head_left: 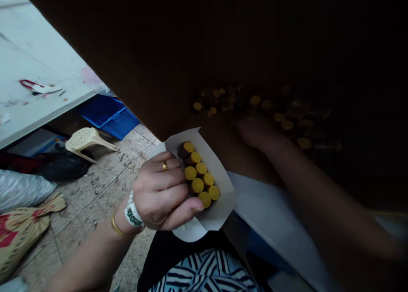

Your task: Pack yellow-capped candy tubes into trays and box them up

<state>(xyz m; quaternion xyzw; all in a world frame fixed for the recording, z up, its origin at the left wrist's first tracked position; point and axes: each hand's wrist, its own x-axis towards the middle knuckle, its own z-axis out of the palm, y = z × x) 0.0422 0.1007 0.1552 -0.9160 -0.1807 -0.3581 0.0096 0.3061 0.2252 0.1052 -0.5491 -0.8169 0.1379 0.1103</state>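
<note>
My left hand (161, 190), with a gold ring, is closed on the near-left side of an open white carton (225, 177). Inside it, several small vials with yellow caps (197, 185) stand upright in rows. My right hand (255, 131) reaches into the dark inside of a large cardboard box (159, 71). Its fingers are too dark and blurred to make out. More yellow-capped vials (287, 124) lie loose around and beyond it, some on their sides.
To the left is a white table (38, 100) with scraps on it. Beneath and beside it are a blue crate (116, 120), a cream plastic stool (83, 140), a black bag (65, 164) and a tan sack (28, 232). Speckled floor tiles (105, 190) lie between.
</note>
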